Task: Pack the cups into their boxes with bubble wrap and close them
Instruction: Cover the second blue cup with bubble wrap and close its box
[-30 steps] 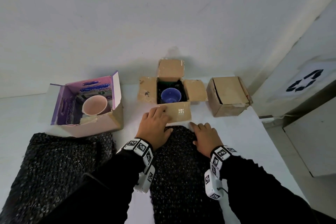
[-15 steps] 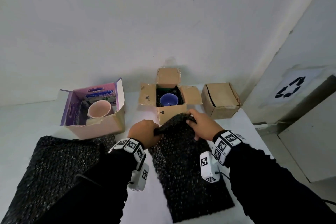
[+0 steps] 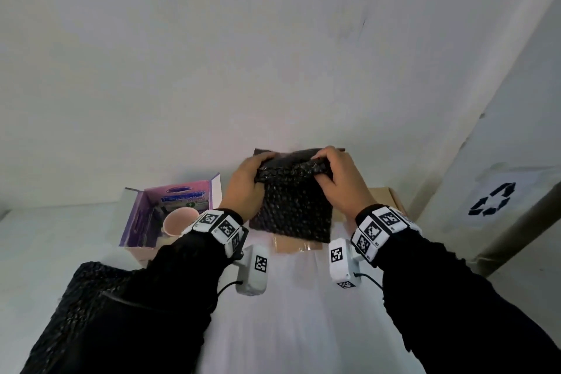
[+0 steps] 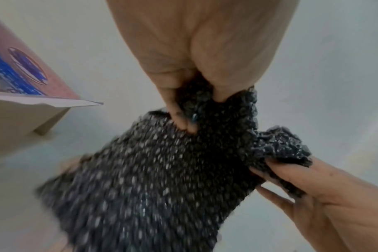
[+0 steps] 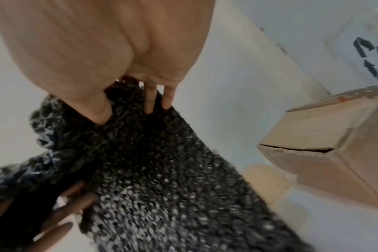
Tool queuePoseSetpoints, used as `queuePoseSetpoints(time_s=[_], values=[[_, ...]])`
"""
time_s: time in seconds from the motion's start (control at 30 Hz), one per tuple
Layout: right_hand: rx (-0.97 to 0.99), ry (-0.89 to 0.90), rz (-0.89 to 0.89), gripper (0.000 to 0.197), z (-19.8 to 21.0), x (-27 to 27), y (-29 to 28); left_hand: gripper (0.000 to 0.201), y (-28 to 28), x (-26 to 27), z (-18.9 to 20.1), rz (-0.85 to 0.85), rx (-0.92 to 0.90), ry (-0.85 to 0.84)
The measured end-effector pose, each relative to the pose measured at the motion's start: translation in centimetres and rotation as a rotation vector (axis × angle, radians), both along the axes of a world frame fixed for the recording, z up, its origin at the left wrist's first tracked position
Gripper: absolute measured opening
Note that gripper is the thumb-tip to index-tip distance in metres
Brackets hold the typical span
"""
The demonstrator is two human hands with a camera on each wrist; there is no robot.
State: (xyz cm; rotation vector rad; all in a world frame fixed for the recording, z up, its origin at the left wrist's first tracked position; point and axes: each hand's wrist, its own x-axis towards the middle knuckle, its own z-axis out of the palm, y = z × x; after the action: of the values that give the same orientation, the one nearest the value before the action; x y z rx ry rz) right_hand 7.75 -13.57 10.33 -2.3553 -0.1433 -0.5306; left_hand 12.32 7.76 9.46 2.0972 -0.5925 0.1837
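Both hands hold a sheet of black bubble wrap up in the air by its top edge. My left hand grips the left corner and my right hand grips the right corner, fingers curled over the bunched edge. The sheet hangs down and hides the open brown box with the blue cup; only one brown flap shows below it. A pink cup stands in the open purple box at the left.
A closed brown box sits at the right, by the wall, its top visible behind my right wrist. A second black bubble wrap sheet lies on the white table at the lower left. A grey bin with a recycling sign stands to the right.
The bubble wrap sheet lay flat on the table; both hands took hold of its far edge and lifted it up in front of the brown box, hiding the blue cup.
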Motion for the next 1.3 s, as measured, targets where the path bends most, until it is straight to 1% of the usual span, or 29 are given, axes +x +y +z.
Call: queuePoseSetpoints(time_s=[0.07,0.13,0.17,0.23,0.3,0.37,0.4,0.47,0.53,0.57,0.6,0.67,0.73,0.8,0.87,0.9,0.93,0.97,1.03,1.07,1.1,1.13,1.2,1.23,1.3], values=[[0.022,-0.097,0.034,0.032,0.2,0.3,-0.1,0.067,-0.4,0.1,0.4,0.037,-0.037,-0.081],[0.004,-0.201,0.055,0.036,-0.1,0.5,-0.3,0.074,-0.6,0.3,0.1,0.053,-0.035,-0.166],[-0.007,-0.237,0.054,0.036,-0.4,0.5,-0.4,0.078,-0.6,0.4,-0.4,0.042,-0.011,-0.200],[-0.026,-0.255,0.043,0.032,-1.6,0.5,-0.8,0.080,-0.5,0.5,-2.2,0.013,0.065,-0.194],[-0.077,-0.206,0.043,0.030,-3.4,0.3,-1.3,0.076,-0.3,0.7,-4.6,0.010,0.165,-0.153],[-0.192,-0.106,0.030,0.031,-5.7,0.1,-1.9,0.070,-0.1,0.6,-7.0,0.017,0.259,-0.121],[-0.275,-0.056,0.001,0.031,-7.0,0.0,-2.2,0.065,-0.1,0.5,-8.1,0.022,0.320,-0.131],[-0.424,0.037,-0.074,0.027,-9.0,-0.2,-2.4,0.048,-0.2,0.4,-9.6,0.037,0.467,-0.191],[-0.532,0.091,-0.123,0.020,-10.2,-0.3,-2.4,0.032,-0.4,0.6,-10.5,0.052,0.569,-0.239],[-0.580,0.099,-0.127,0.018,-10.7,-0.2,-2.4,0.028,-0.6,0.7,-10.8,0.053,0.604,-0.254],[-0.625,0.108,-0.111,0.018,-11.0,0.0,-2.3,0.027,-0.8,1.0,-11.0,0.047,0.634,-0.262],[-0.686,0.144,-0.044,0.026,-11.3,0.4,-2.0,0.032,-1.2,1.6,-11.3,0.015,0.674,-0.242],[-0.686,0.179,0.019,0.032,-11.2,1.0,-1.6,0.030,-1.5,2.1,-11.3,-0.020,0.680,-0.193],[-0.643,0.245,0.083,0.026,-11.1,1.7,-1.4,0.024,-1.9,2.4,-11.0,-0.057,0.690,-0.182],[-0.608,0.303,0.127,0.018,-11.2,2.2,-1.3,0.020,-2.2,2.8,-11.1,-0.089,0.737,-0.197],[-0.610,0.297,0.131,0.016,-11.4,2.4,-1.3,0.020,-2.3,3.0,-11.2,-0.102,0.785,-0.199],[-0.619,0.285,0.131,0.019,-11.5,2.6,-1.4,0.023,-2.4,3.3,-11.3,-0.114,0.835,-0.208],[-0.640,0.282,0.129,0.028,-11.8,2.8,-1.5,0.030,-2.5,3.4,-11.5,-0.127,0.884,-0.213],[-0.739,0.319,0.143,0.057,-12.2,3.2,-1.7,0.045,-2.6,3.6,-11.7,-0.156,0.966,-0.232],[-0.804,0.344,0.156,0.068,-12.4,3.4,-1.8,0.047,-2.6,3.7,-11.9,-0.170,1.002,-0.252],[-0.856,0.363,0.164,0.074,-12.5,3.6,-1.9,0.045,-2.7,3.8,-12.1,-0.181,1.033,-0.267],[-0.882,0.371,0.165,0.073,-12.5,3.8,-1.9,0.043,-2.7,3.9,-12.1,-0.192,1.063,-0.272],[-0.864,0.371,0.167,0.060,-12.3,4.1,-1.7,0.038,-2.8,4.1,-12.2,-0.201,1.111,-0.258],[-0.854,0.377,0.178,0.052,-12.3,4.1,-1.6,0.035,-2.8,4.1,-12.3,-0.201,1.112,-0.248],[-0.839,0.409,0.207,0.047,-12.2,4.0,-1.6,0.030,-2.7,4.0,-12.2,-0.204,1.092,-0.235]])
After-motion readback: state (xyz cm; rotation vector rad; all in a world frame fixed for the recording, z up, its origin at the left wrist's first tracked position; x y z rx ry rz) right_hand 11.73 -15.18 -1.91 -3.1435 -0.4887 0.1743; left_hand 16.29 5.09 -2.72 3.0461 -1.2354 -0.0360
